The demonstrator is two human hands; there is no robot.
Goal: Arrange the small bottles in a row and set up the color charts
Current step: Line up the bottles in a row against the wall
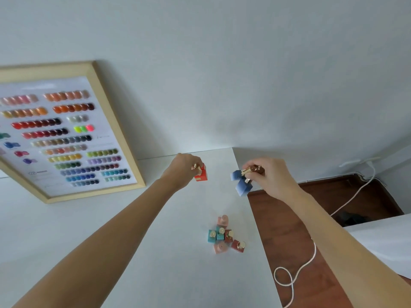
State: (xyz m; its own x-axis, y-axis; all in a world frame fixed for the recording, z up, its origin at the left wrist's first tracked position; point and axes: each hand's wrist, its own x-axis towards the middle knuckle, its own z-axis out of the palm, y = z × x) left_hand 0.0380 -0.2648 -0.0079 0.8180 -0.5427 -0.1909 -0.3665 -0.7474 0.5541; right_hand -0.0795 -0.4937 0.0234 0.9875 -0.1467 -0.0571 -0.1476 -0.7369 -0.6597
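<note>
Left hand (182, 168), frame centre, arm stretched forward, grip curled round red bottle (202, 173) standing on white table (155, 252). Right hand (270, 176), centre right, grip pinching gold caps of two blue bottles (240, 184) plus brown one (256, 170), held above table edge. Six bottles (223, 236) clustered lower centre. Framed color chart (66, 132) leans on wall, upper left; its small print unreadable.

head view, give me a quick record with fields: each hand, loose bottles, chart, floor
left hand: grips red bottle by its cap, near table's far edge
right hand: holds blue bottles and a brown one, above table edge
loose bottles: cluster of six, pink, teal, dark red, unsorted
chart: framed color chart leaning on wall, left
floor: white cord on wood
</note>
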